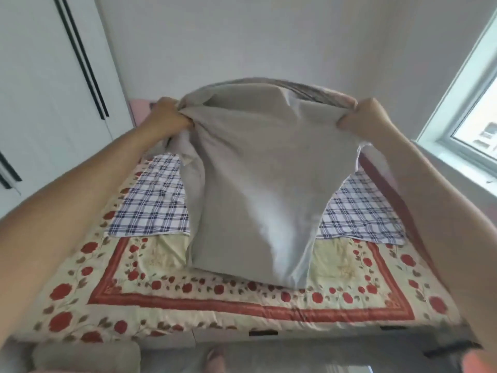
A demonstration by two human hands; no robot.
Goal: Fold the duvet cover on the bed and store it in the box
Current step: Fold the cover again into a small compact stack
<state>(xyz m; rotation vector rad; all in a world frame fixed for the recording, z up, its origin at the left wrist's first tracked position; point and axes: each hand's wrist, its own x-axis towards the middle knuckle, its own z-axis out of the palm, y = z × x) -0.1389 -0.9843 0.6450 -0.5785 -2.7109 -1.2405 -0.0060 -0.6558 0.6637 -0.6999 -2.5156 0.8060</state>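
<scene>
Two top corners of duvet cover (pixel 269 184) clamped by left hand (pixel 172 114) and right hand (pixel 368 115); cloth hung straight below fingers (pixel 185 121), hem on bed (pixel 188 305).

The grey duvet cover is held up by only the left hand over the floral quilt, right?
No: the head view shows both the left hand and the right hand gripping the grey duvet cover, held up over the floral quilt.
</scene>
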